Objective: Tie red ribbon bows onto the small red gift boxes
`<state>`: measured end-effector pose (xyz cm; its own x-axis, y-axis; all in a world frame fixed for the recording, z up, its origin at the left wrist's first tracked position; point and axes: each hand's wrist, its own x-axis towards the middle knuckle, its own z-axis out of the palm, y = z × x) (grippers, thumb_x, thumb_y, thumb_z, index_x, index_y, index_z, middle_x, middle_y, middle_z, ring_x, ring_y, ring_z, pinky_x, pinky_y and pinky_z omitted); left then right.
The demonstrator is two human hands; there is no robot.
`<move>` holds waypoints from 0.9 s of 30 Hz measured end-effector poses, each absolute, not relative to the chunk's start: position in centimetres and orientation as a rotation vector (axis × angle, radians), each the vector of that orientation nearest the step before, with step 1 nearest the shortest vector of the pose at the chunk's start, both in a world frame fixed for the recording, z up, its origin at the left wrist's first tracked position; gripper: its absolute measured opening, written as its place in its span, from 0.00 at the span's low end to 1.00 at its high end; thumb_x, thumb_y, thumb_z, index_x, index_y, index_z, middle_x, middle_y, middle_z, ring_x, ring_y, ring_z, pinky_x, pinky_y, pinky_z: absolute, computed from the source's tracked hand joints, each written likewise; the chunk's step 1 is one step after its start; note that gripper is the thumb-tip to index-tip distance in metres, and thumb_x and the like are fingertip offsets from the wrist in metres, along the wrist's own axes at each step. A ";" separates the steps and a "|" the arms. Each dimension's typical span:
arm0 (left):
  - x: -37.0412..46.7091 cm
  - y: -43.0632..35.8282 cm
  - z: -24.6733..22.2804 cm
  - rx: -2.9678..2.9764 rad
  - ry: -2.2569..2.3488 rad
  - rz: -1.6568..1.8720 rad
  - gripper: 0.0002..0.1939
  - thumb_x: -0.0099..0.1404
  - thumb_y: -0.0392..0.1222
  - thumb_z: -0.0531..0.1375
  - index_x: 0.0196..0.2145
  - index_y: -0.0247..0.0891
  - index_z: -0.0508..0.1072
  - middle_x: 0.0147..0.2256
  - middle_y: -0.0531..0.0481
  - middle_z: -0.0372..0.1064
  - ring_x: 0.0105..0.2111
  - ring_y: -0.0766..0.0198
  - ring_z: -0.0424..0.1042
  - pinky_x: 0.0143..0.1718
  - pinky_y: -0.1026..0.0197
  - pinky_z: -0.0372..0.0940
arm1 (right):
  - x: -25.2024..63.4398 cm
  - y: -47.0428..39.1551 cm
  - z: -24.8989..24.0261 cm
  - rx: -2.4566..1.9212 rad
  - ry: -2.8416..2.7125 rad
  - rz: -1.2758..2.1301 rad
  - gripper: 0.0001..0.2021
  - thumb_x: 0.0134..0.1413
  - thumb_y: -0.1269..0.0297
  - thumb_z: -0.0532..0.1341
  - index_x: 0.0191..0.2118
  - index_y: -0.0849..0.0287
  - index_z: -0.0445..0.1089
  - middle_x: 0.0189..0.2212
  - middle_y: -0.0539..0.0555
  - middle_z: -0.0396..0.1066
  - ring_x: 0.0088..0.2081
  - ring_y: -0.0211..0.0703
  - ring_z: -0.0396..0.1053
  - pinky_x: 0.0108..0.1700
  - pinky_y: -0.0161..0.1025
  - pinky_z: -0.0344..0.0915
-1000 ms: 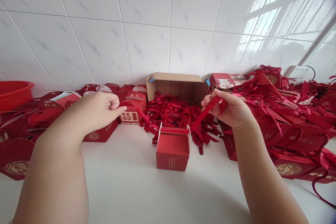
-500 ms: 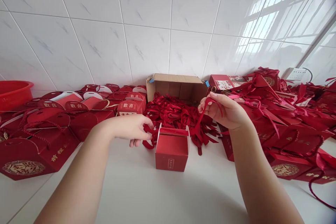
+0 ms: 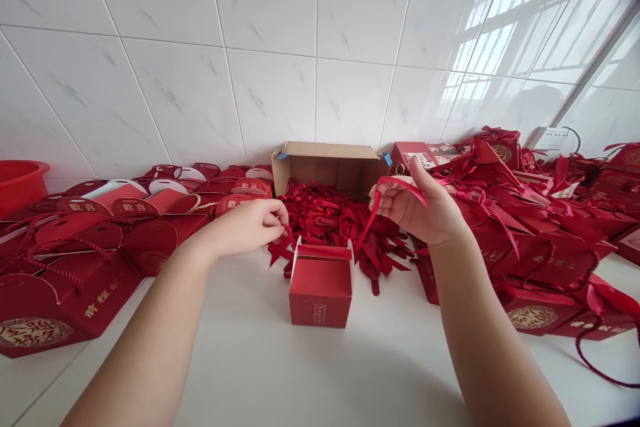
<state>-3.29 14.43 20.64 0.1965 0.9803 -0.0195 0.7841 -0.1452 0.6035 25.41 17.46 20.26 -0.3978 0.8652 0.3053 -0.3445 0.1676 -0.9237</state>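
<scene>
In the middle of the white table stands a small red gift box (image 3: pixel 321 290), with a strip of red ribbon (image 3: pixel 324 252) running across its top between two white-edged flaps. My left hand (image 3: pixel 265 221) is closed in a pinch at the box's left, with a red ribbon end showing below the fingertips. To the box's right, my right hand (image 3: pixel 413 208) has curled fingers with a raised thumb. The ribbon's other end (image 3: pixel 370 223) rises to this hand and loops over its fingers.
Behind the box, loose red ribbons (image 3: pixel 333 213) spill from an open cardboard carton (image 3: pixel 330 150) against the tiled wall. Red gift boxes (image 3: pixel 113 280) crowd the left. Ribboned boxes (image 3: pixel 530 267) pile up at right, with a power strip (image 3: pixel 550 138) behind. A red basin (image 3: pixel 23 187) sits far left.
My left hand has closed its fingers on the ribbon end and risen slightly. The right thumb has lifted away from the fingers, with the ribbon now looped across them. The view has shifted slightly.
</scene>
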 end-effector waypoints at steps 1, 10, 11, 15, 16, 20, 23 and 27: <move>-3.0 14.4 20.8 1.959 1.609 0.615 0.08 0.56 0.44 0.57 0.34 0.43 0.70 0.31 0.52 0.76 0.32 0.58 0.75 0.32 0.60 0.66 | 25.4 17.4 20.3 -0.555 -1.402 1.454 0.23 0.53 0.40 0.55 0.29 0.55 0.75 0.31 0.53 0.74 0.35 0.42 0.72 0.42 0.39 0.70; -1.3 13.4 22.0 1.733 1.346 0.973 0.17 0.52 0.50 0.65 0.36 0.39 0.70 0.36 0.48 0.75 0.38 0.58 0.74 0.38 0.58 0.67 | 24.8 17.0 20.2 -0.442 -1.515 1.252 0.11 0.51 0.56 0.59 0.34 0.52 0.77 0.37 0.52 0.76 0.42 0.46 0.72 0.49 0.44 0.68; -1.2 13.3 21.9 1.745 1.328 0.948 0.17 0.52 0.49 0.66 0.37 0.40 0.70 0.36 0.49 0.75 0.38 0.58 0.74 0.39 0.58 0.68 | 24.8 16.9 20.1 -0.443 -1.530 1.240 0.10 0.50 0.57 0.60 0.35 0.52 0.77 0.37 0.51 0.76 0.42 0.46 0.72 0.49 0.44 0.68; -1.0 13.2 21.5 1.843 1.348 0.831 0.21 0.49 0.51 0.68 0.39 0.41 0.69 0.40 0.48 0.73 0.42 0.57 0.72 0.42 0.57 0.67 | 24.8 16.7 20.0 -0.472 -1.576 1.229 0.07 0.48 0.62 0.64 0.35 0.53 0.76 0.33 0.50 0.76 0.35 0.41 0.73 0.42 0.41 0.69; -1.1 13.3 21.3 1.867 1.416 0.813 0.23 0.48 0.53 0.67 0.39 0.41 0.69 0.41 0.47 0.73 0.43 0.57 0.71 0.41 0.58 0.67 | 24.7 16.7 20.0 -0.471 -1.582 1.225 0.06 0.48 0.62 0.64 0.34 0.53 0.76 0.31 0.49 0.76 0.33 0.40 0.72 0.40 0.40 0.69; -1.9 14.3 20.3 1.858 1.655 0.649 0.28 0.47 0.62 0.64 0.39 0.41 0.72 0.41 0.46 0.73 0.40 0.55 0.72 0.34 0.61 0.65 | 24.5 16.4 20.1 -0.445 -1.584 1.226 0.03 0.50 0.64 0.65 0.32 0.54 0.75 0.31 0.49 0.75 0.33 0.37 0.72 0.38 0.37 0.69; -2.2 14.8 19.8 1.876 1.655 0.446 0.25 0.47 0.65 0.62 0.32 0.40 0.75 0.33 0.47 0.75 0.33 0.56 0.72 0.28 0.63 0.61 | 24.3 16.3 20.2 -0.456 -1.571 1.207 0.03 0.48 0.64 0.66 0.30 0.56 0.73 0.30 0.49 0.74 0.34 0.38 0.72 0.42 0.38 0.69; -1.7 14.6 20.0 1.930 1.608 0.543 0.19 0.49 0.61 0.63 0.26 0.41 0.76 0.28 0.50 0.74 0.30 0.58 0.71 0.27 0.63 0.60 | 24.2 16.2 20.4 -0.460 -1.523 1.215 0.09 0.44 0.65 0.68 0.29 0.56 0.67 0.28 0.48 0.74 0.33 0.39 0.73 0.41 0.39 0.69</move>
<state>-1.72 14.57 20.03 0.1974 0.9792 -0.0463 0.7507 -0.1206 0.6495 24.24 16.21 20.38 -0.3431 0.7994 0.4932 -0.3035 0.4025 -0.8636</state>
